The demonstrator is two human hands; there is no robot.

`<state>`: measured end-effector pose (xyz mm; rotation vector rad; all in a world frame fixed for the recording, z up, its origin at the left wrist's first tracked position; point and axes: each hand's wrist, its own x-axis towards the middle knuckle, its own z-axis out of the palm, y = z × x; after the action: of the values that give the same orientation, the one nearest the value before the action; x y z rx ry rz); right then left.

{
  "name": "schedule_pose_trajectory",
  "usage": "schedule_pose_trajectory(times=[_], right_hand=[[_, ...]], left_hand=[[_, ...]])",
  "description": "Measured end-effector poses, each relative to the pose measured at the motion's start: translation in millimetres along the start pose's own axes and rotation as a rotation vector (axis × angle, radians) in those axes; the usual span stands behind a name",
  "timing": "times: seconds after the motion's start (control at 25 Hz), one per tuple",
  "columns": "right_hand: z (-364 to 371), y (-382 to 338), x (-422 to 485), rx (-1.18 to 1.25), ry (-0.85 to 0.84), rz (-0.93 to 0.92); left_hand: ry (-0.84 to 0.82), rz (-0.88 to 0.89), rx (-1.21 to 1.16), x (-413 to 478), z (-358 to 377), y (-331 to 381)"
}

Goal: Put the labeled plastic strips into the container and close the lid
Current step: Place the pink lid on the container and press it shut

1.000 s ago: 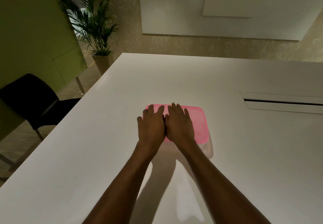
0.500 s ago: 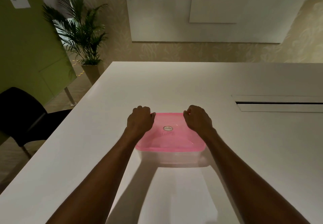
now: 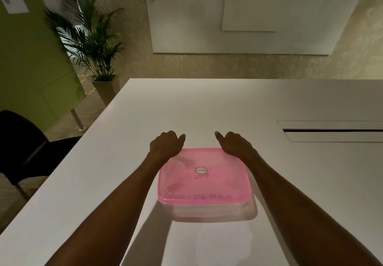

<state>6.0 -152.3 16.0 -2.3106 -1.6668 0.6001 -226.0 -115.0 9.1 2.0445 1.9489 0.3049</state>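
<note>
White table point(image 3: 207, 104), dim room; potted palm point(image 3: 91, 43) and dark chair point(image 3: 18, 145) off to the left, whiteboard point(image 3: 238, 12) on the far wall, cable slot point(image 3: 331, 130) in the tabletop at right.

Container point(image 3: 209, 207) sits near-centre on the table, clear base, pink lid point(image 3: 204, 179) on top. Lid looks seated all round from this angle, but the far edge is partly hidden by the hands, so can't confirm it has snapped there. Dark lettering shows faintly through the lid along the near edge, probably the strips inside; too blurred to read.

Left hand point(image 3: 165, 145) is curled into a loose fist at the far-left corner of the lid, thumb pointing inward. Right hand point(image 3: 233, 144) mirrors it at the far-right corner. Neither is gripping anything; they look like they are bearing down on the rim, though actual contact isn't clear.

Step in hand, by my read: sealing the lid. To do it well:
- press on the rim, not the flexible middle
- work corner by corner, both hands symmetric so the box doesn't skate
- finish along the near edge and check for a raised lip.
</note>
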Motion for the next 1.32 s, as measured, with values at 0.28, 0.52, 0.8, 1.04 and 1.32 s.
schedule_pose_trajectory(times=[0.28,0.52,0.8,1.04,1.32], right_hand=[[15,9,16,0.055,-0.014,-0.016],[19,9,22,0.091,0.023,0.02],[11,5,-4,0.168,0.229,0.064],[-9,11,-44,0.214,0.266,0.085],[8,27,-121,0.293,0.142,0.276]], left_hand=[[0.027,-0.055,-0.073,11,13,-1],[0.053,-0.105,-0.081,13,15,-3],[0.108,-0.167,-0.279,-4,6,-3],[0.128,-0.185,-0.346,-35,-9,-11],[0.21,-0.209,-0.164,-107,3,-15]])
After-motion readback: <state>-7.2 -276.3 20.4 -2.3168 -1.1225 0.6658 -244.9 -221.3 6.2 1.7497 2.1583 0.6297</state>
